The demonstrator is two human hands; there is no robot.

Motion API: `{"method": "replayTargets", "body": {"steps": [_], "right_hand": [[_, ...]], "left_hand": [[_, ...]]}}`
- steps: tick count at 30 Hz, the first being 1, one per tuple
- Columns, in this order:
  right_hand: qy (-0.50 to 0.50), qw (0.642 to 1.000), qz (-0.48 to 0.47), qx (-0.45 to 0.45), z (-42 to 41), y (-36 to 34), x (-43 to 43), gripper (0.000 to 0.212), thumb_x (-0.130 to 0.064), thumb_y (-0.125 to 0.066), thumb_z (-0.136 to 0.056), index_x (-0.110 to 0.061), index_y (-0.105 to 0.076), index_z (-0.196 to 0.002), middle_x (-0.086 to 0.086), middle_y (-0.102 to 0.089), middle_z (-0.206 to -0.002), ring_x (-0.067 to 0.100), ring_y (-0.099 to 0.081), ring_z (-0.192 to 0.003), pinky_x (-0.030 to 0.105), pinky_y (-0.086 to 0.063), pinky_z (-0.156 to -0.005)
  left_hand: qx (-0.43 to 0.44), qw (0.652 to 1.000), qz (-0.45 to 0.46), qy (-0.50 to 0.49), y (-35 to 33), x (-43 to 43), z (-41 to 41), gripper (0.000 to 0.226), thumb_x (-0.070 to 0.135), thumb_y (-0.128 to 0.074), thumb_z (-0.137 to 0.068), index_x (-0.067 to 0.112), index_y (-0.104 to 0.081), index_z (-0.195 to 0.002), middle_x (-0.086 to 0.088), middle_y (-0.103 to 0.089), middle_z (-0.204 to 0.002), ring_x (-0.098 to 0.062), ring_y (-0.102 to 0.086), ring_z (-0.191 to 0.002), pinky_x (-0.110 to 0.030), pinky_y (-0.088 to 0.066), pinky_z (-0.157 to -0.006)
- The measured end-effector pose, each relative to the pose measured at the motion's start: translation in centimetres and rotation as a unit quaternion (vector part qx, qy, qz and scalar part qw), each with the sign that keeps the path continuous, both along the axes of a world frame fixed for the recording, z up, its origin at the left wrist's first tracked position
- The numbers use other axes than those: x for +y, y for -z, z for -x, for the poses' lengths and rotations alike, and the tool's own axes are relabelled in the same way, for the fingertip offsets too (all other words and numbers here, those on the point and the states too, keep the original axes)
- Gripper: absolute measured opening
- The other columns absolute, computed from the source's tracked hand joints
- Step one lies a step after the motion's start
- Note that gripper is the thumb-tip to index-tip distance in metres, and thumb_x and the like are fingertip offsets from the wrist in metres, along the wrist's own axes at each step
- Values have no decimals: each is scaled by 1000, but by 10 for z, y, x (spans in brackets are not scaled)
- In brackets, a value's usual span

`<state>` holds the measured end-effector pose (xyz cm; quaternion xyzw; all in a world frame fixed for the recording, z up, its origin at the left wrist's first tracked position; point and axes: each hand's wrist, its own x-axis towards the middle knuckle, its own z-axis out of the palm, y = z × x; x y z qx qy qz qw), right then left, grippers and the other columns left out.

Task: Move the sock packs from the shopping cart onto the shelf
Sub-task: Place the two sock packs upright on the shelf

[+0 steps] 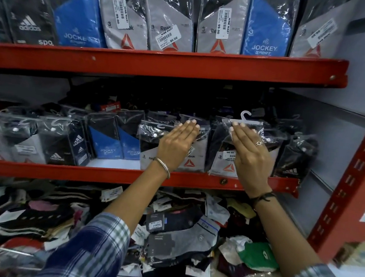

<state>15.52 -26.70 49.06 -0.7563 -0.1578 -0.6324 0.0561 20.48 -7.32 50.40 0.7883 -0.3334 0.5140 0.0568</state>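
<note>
Two clear-bagged Reebok sock packs (pixel 194 159), grey and black with the red triangle logo, standing upright side by side at the front edge of the red middle shelf (pixel 108 174), the right one (pixel 225 161) topped by a white hanger hook.

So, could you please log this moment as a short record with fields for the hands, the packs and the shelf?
left hand: flat, fingers straight, pressed on a Reebok sock pack
right hand: flat on another Reebok pack, ring on one finger
middle shelf: red, packs standing upright in a row
white hanger hook: above the right fingertips
bottom shelf: loose socks in a pile
</note>
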Motion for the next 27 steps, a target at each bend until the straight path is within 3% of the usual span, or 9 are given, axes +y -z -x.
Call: {"method": "replayTargets", "body": {"steps": [4,10,14,19,21,24,27], "right_hand": [[2,1000,9,-6,-19,4,0,35,9,-39,-93,2,-65,-114,13,-67,-119,27,-61,-115,44,-54,-94],[-10,1000,12,-3,-45,11,0,38,18,-55,-83,-1,-66,-113,12,-69,-118,26,-62,-113,44,-56,-90],[-17,999,19,19,-53,8,-1,43,22,-59,-77,0,-66,-113,13,-68,-118,27,-62,-114,46,-53,-94],[-17,997,30,68,-52,15,-5,46,22,-59,-76,-1,-64,-116,14,-67,-120,28,-61,-116,46,-52,-96],[-5,993,27,119,-47,23,-3,47,21,-60,-76,0,-62,-118,15,-66,-121,29,-60,-117,45,-50,-99],[12,981,9,195,-38,18,1,45,10,-62,-84,0,-54,-127,17,-60,-129,30,-52,-125,46,-42,-107],[19,969,-9,245,-18,18,11,52,-11,-58,-92,-1,-38,-139,18,-43,-145,31,-37,-136,49,-29,-115]], "left_hand": [[35,999,0,-7,8,-3,-5,52,-10,-82,-56,0,-69,-106,-16,-70,-107,-25,-69,-96,-38,-58,-82],[68,997,-6,-20,16,-6,-8,54,-8,-81,-60,-1,-66,-111,-18,-68,-113,-27,-67,-102,-39,-53,-88],[61,998,-7,-28,14,-9,-8,37,0,-66,-74,-2,-66,-111,-19,-68,-112,-29,-67,-101,-43,-54,-87],[96,994,-6,-42,17,-11,-8,44,-1,-76,-72,0,-64,-114,-18,-66,-116,-28,-65,-105,-42,-53,-91],[121,991,-12,-52,19,-13,-8,42,7,-68,-84,1,-57,-124,-17,-59,-128,-27,-57,-118,-39,-42,-104],[150,985,-17,-85,23,-16,-6,53,18,-51,-95,7,-30,-143,-12,-31,-151,-22,-25,-141,-35,-10,-116],[151,985,4,-85,29,-12,9,62,20,-52,-94,7,-20,-146,-11,-21,-155,-20,-8,-143,-42,-5,-116]]}}
